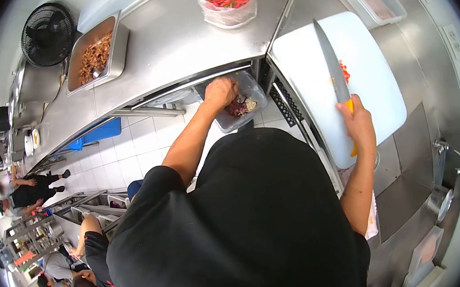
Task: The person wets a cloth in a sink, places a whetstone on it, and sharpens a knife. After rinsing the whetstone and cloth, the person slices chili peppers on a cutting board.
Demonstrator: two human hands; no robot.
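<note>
My right hand (360, 123) is wrapped round the yellow handle of a large kitchen knife (329, 56). The broad blade lies over a white cutting board (300, 61), pointing away from me. Beside the blade sits a small heap of chopped red chili (344, 71). My left hand (221, 92) reaches below the counter edge into a clear plastic tub (232, 124). Its fingers are curled in, and whatever they hold is hidden. Dark red and pale chopped pieces (241, 105) lie in the tub next to my fingers.
A plastic-lined bowl of whole red chilies (228, 0) stands on the steel counter (169, 30). Farther left are a metal pan of brown food (96, 56) and a black fan (48, 35). A sink tap (441, 146) is at right. Other people (34, 193) are at lower left.
</note>
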